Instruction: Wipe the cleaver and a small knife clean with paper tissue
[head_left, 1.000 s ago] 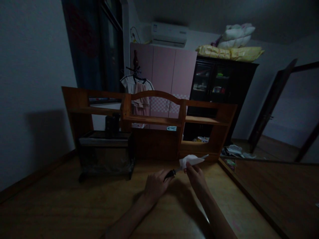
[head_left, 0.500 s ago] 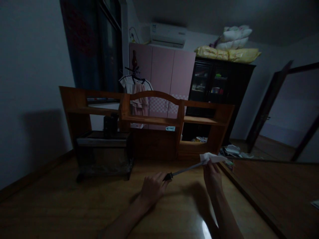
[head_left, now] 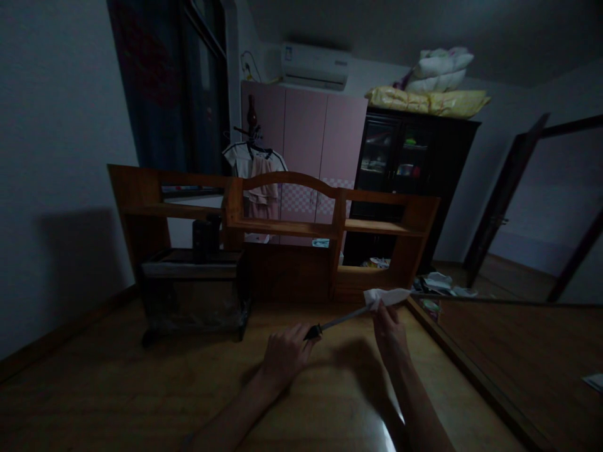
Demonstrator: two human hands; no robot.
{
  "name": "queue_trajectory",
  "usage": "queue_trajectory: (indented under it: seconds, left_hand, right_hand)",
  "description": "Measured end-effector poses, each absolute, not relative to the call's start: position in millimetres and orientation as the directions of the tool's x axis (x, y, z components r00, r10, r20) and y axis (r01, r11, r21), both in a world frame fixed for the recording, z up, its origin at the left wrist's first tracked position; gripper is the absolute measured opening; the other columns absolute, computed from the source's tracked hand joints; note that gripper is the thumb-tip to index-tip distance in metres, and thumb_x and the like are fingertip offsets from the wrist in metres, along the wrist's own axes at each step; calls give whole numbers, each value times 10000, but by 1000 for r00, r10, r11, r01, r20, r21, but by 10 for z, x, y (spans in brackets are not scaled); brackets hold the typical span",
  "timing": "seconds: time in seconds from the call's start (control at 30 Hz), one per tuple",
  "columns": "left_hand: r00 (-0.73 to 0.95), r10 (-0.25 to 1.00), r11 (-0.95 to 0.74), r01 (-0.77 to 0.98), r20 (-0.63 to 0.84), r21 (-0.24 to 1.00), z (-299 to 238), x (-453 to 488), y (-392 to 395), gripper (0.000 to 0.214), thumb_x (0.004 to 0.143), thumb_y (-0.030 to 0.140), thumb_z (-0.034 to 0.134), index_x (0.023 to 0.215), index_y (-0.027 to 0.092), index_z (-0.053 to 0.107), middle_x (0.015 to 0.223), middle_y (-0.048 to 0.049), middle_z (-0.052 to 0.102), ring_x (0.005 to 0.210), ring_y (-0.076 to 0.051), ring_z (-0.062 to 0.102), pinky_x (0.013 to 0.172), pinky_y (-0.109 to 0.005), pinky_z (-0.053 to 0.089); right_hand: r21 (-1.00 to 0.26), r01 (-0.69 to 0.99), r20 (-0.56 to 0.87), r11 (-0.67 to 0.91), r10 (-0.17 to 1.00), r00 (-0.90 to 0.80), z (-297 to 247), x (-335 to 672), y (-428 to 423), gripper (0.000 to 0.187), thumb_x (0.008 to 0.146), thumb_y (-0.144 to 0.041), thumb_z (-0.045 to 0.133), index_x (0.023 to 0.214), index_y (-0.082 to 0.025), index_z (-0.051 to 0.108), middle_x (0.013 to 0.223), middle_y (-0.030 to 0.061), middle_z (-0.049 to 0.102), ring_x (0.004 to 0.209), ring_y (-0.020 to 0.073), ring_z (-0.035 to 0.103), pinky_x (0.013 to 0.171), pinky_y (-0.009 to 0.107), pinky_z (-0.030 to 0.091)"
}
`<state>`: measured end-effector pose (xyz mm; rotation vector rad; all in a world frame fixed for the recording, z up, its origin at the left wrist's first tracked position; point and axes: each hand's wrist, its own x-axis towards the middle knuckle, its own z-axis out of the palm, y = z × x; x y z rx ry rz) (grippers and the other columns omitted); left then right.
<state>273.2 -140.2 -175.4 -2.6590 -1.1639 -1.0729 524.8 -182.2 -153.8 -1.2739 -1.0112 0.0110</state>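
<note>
My left hand (head_left: 285, 356) is closed around the black handle of what looks like a long screwdriver (head_left: 346, 318). Its thin grey shaft slants up to the right, above the wooden surface. At the far end, my right hand (head_left: 390, 329) pinches a white tissue (head_left: 386, 296) round the shaft. The tissue hides the tip, and one loose end of it sticks out to the right. Both forearms reach in from the bottom edge, and the dim light leaves the finger details unclear.
Ahead stands a wooden shelf unit (head_left: 292, 229). A dark, glass-fronted box (head_left: 191, 301) with a black object (head_left: 206, 238) on top sits at left. The wooden surface (head_left: 188, 395) has a raised edge (head_left: 461, 361) at right. Papers (head_left: 440, 282) lie beyond it.
My right hand and the tissue have slid a little left along the shaft, toward the handle. My left hand keeps its hold. The whole view has shifted slightly.
</note>
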Motion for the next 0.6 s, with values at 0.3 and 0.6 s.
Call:
queue_trajectory:
  seconds: [0.3, 0.6]
  left_hand:
    - [449, 665, -700, 653, 596, 290, -1747, 2767, -1405, 218, 904, 404, 500, 997, 238, 606, 885, -16, 682, 792, -187, 641, 641, -260, 386]
    - [447, 675, -698, 645, 587, 311, -1724, 2769, -1419, 250, 909, 426, 479, 1020, 244, 609, 897, -23, 690, 806, -186, 639, 668, -265, 388]
  right_hand:
    - [-918, 16, 363, 396, 824, 435, -1666, 4851, -1688, 363, 734, -468, 690, 915, -153, 678, 805, 61, 673, 700, 177, 583, 655, 288, 463]
    - [-936, -118, 285, 333, 909, 303, -1704, 4722, -1667, 351, 652, -422, 780, 865, -160, 685, 804, 59, 694, 729, 213, 624, 700, 340, 498]
